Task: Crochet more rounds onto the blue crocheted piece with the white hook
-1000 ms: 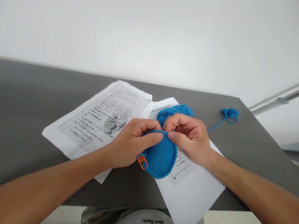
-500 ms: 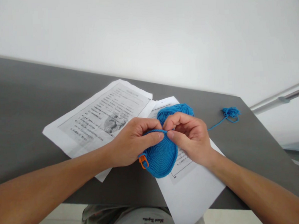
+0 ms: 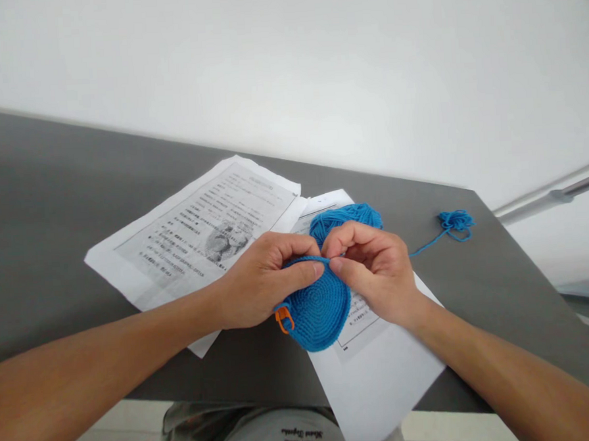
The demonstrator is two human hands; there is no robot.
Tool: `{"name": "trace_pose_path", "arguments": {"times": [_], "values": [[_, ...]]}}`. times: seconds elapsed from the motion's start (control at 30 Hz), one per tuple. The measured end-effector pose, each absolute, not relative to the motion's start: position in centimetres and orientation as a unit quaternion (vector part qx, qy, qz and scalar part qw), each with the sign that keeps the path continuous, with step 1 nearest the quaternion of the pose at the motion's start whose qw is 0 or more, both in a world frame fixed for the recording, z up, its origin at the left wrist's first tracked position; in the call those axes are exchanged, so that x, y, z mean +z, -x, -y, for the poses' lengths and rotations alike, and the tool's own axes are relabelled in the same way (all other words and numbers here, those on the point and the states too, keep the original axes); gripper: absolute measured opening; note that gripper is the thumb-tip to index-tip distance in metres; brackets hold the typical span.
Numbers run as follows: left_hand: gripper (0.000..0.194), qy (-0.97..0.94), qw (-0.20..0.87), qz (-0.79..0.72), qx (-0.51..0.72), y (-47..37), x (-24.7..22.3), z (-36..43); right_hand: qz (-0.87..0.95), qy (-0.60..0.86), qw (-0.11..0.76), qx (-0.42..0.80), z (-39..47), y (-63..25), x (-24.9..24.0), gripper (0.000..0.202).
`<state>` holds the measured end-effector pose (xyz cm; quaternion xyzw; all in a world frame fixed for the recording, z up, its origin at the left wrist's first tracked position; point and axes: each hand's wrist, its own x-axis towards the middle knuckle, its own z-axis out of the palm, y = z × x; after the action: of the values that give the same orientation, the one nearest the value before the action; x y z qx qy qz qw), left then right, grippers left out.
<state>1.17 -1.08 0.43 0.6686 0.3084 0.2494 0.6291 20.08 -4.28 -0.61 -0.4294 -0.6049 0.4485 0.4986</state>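
Note:
A round blue crochet piece (image 3: 319, 308) is held up over the papers, its spiral of stitches facing me. My left hand (image 3: 265, 278) pinches its upper edge between thumb and fingers. Close beside it, my right hand (image 3: 373, 262) pinches the same rim with thumb and forefinger, the fingertips of both hands nearly touching. An orange stitch marker (image 3: 284, 318) hangs at the piece's left edge, just under my left hand. Behind my hands lies a blue yarn skein (image 3: 346, 218), partly covered by my fingers. No hook can be made out.
Two printed sheets lie on the grey table (image 3: 51, 194): the left sheet (image 3: 142, 248) carries text and a picture, the right sheet (image 3: 373, 394) sits beneath my hands. A small blue yarn bundle (image 3: 456, 221) with a trailing strand rests at the right. A white wall (image 3: 286, 63) stands behind.
Almost nothing differs. Both hands keep their pinch on the crochet piece, and the whole view has shifted by only a few pixels.

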Motion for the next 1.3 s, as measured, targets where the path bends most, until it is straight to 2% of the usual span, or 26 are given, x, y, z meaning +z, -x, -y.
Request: {"name": "trace_pose_path", "arguments": {"times": [1.3], "values": [[0.025, -0.729, 0.565, -0.294, 0.25, -1.37, 0.6, 1.06, 0.615, 0.431, 0.494, 0.438, 4.35, -20.12, -0.84, 0.005]]}}
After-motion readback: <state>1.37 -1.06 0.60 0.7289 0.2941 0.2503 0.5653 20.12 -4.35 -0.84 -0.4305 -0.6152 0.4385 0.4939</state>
